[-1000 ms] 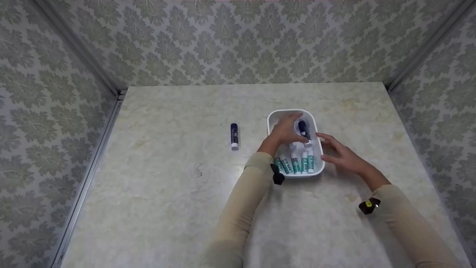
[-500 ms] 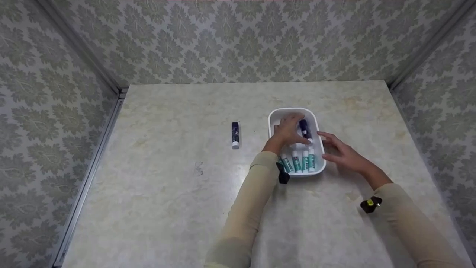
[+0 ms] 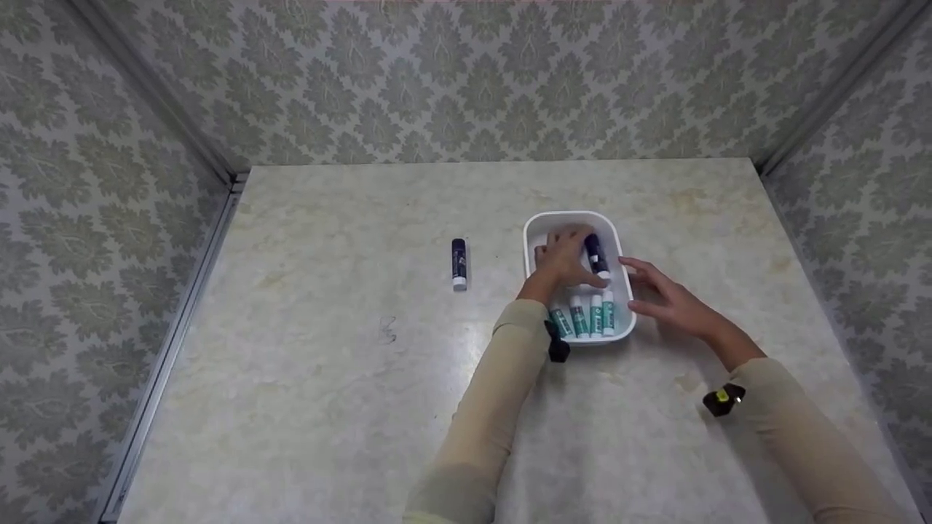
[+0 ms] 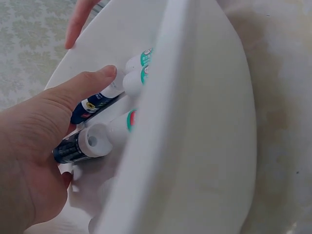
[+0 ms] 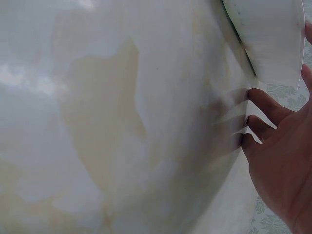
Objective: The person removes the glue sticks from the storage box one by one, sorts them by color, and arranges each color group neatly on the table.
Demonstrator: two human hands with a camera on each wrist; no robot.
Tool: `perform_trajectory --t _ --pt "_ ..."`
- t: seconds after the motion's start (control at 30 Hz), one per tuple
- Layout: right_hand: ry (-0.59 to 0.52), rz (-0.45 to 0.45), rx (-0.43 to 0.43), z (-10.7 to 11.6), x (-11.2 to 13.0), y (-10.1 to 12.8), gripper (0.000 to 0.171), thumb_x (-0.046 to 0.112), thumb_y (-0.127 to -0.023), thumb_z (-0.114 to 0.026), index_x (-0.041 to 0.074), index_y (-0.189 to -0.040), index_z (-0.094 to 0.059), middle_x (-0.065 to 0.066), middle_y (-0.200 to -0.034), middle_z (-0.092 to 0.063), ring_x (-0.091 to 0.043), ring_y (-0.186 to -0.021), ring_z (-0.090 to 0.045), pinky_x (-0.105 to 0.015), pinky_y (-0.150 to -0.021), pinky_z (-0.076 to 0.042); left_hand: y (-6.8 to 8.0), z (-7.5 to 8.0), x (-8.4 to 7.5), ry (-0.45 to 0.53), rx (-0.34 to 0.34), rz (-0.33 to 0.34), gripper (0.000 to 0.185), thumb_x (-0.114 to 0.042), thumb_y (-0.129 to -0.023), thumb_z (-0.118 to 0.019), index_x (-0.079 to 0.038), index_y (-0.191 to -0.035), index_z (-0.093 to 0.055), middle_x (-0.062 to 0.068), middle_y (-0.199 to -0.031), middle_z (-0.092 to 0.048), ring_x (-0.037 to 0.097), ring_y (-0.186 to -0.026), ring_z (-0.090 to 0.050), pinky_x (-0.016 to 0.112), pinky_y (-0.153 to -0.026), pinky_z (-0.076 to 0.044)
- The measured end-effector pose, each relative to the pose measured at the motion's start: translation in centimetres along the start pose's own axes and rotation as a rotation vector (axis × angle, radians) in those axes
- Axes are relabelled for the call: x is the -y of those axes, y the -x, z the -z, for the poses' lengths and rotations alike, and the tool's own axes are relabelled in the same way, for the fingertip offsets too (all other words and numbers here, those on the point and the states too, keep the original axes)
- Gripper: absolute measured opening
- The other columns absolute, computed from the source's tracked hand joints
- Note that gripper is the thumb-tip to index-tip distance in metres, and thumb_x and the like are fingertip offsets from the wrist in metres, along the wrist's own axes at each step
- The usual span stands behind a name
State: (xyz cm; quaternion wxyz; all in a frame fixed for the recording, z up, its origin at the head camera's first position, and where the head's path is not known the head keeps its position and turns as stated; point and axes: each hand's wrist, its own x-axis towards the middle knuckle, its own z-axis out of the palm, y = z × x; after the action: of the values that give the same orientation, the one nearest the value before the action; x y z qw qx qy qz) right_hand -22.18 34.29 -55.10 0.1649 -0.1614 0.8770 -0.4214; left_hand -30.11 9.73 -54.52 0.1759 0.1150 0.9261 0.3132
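A white plastic bin (image 3: 535,216) holds several green-and-white glue sticks (image 3: 579,317) along its near end. Inside it, my left hand (image 3: 562,260) reaches down with fingers spread. The thumb lies over the white end of a dark blue glue stick (image 3: 595,251) by the right wall. In the left wrist view, a second dark blue glue stick (image 4: 73,148) with a white end lies under the palm, between the fingers; their tips are mostly hidden. At the bin's right side, my right hand (image 3: 673,304) rests its fingertips and thumb against the outer wall, fingers loosely extended.
Another dark blue glue stick (image 3: 459,264) with a white end lies on the marbled table (image 3: 328,407), left of the bin. Faint dark scribbles (image 3: 388,330) mark the tabletop. Patterned walls (image 3: 480,80) enclose the table at the back and sides.
My left hand has shifted slightly to the right inside the bin, and its fingers have spread. The forearm now covers the leftmost green glue stick. My right hand stays at the bin's side.
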Motion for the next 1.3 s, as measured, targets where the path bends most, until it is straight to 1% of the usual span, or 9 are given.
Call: perform_trajectory --t 0.23,0.37,0.8,1.0,1.03,1.13,1.23,1.27,1.3 --pt "-0.015 0.03 -0.006 -0.1 -0.3 -0.1 0.079 0.023 -0.113 -0.069 0.023 -0.18 -0.027 -0.028 -0.177 -0.042 -0.055 -0.164 -0.04 -0.08 -0.134 -0.021 0.2 -0.5 -0.2 -0.038 -0.031 0.029 0.105 -0.05 -0.089 -0.096 -0.039 -0.175 -0.037 -0.006 -0.184 -0.038 0.026 -0.176 -0.025 0.059 -0.146 -0.018" --pt "-0.011 0.027 -0.009 -0.1 -0.4 -0.1 0.079 0.024 -0.113 -0.07 0.024 -0.179 -0.028 -0.027 -0.178 -0.042 -0.053 -0.164 -0.041 -0.08 -0.134 -0.022 0.3 -0.4 -0.2 -0.045 -0.037 0.03 0.105 -0.047 -0.089 -0.097 -0.038 -0.175 -0.038 -0.007 -0.184 -0.039 0.026 -0.176 -0.025 0.059 -0.145 -0.019" --pt "-0.006 -0.011 -0.002 -0.3 -0.3 -0.1 0.082 0.029 -0.112 -0.071 0.028 -0.18 -0.025 -0.027 -0.178 -0.041 -0.053 -0.166 -0.039 -0.082 -0.134 -0.02 0.6 -0.2 -0.1 0.014 -0.04 0.018 0.102 -0.036 -0.089 -0.099 -0.033 -0.173 -0.041 -0.004 -0.181 -0.043 0.024 -0.174 -0.03 0.056 -0.146 -0.019" --pt "-0.017 0.001 0.002 -0.5 -0.5 -0.1 0.081 0.029 -0.113 -0.07 0.029 -0.18 -0.026 -0.025 -0.181 -0.038 -0.053 -0.167 -0.037 -0.082 -0.134 -0.019 0.7 0.1 -0.4 -0.005 -0.034 0.018 0.105 -0.033 -0.088 -0.1 -0.034 -0.174 -0.039 -0.005 -0.179 -0.044 0.022 -0.171 -0.033 0.052 -0.145 -0.024" --pt "-0.02 0.009 -0.001 -0.5 -0.5 -0.1 0.08 0.027 -0.113 -0.07 0.028 -0.18 -0.026 -0.025 -0.18 -0.039 -0.053 -0.167 -0.038 -0.082 -0.134 -0.019 0.3 0.0 -0.3 -0.013 -0.034 0.018 0.105 -0.034 -0.088 -0.1 -0.035 -0.173 -0.039 -0.006 -0.179 -0.045 0.021 -0.171 -0.034 0.052 -0.144 -0.026" --pt "-0.024 0.027 -0.009 -0.3 -0.6 -0.2 0.079 0.024 -0.113 -0.07 0.024 -0.179 -0.028 -0.027 -0.178 -0.042 -0.054 -0.166 -0.039 -0.08 -0.134 -0.021 -0.2 0.3 -0.4 0.029 -0.014 0.013 0.106 -0.034 -0.087 -0.1 -0.037 -0.174 -0.039 -0.007 -0.18 -0.043 0.02 -0.172 -0.03 0.052 -0.145 -0.024" --pt "-0.021 0.027 -0.011 -0.2 -0.6 -0.2 0.079 0.024 -0.113 -0.07 0.023 -0.179 -0.028 -0.027 -0.177 -0.044 -0.053 -0.165 -0.041 -0.079 -0.134 -0.022 -0.3 1.0 -0.6 0.032 0.005 -0.004 0.106 -0.033 -0.088 -0.099 -0.034 -0.174 -0.039 -0.005 -0.181 -0.043 0.022 -0.173 -0.029 0.054 -0.145 -0.023" --pt "-0.018 0.019 -0.01 -0.2 -0.6 -0.2 0.079 0.025 -0.113 -0.07 0.025 -0.179 -0.028 -0.027 -0.177 -0.044 -0.053 -0.165 -0.041 -0.079 -0.134 -0.023 0.1 1.5 -0.8 0.034 0.009 -0.015 0.106 -0.032 -0.088 -0.099 -0.033 -0.175 -0.038 -0.003 -0.181 -0.042 0.023 -0.173 -0.029 0.055 -0.145 -0.023" --pt "-0.017 0.012 -0.008 -0.2 -0.6 -0.2 0.08 0.026 -0.113 -0.07 0.026 -0.18 -0.027 -0.026 -0.178 -0.043 -0.052 -0.165 -0.041 -0.079 -0.134 -0.022 0.0 1.7 -0.8 0.022 0.011 -0.024 0.106 -0.033 -0.088 -0.099 -0.033 -0.175 -0.037 -0.003 -0.182 -0.042 0.023 -0.173 -0.029 0.056 -0.145 -0.023"
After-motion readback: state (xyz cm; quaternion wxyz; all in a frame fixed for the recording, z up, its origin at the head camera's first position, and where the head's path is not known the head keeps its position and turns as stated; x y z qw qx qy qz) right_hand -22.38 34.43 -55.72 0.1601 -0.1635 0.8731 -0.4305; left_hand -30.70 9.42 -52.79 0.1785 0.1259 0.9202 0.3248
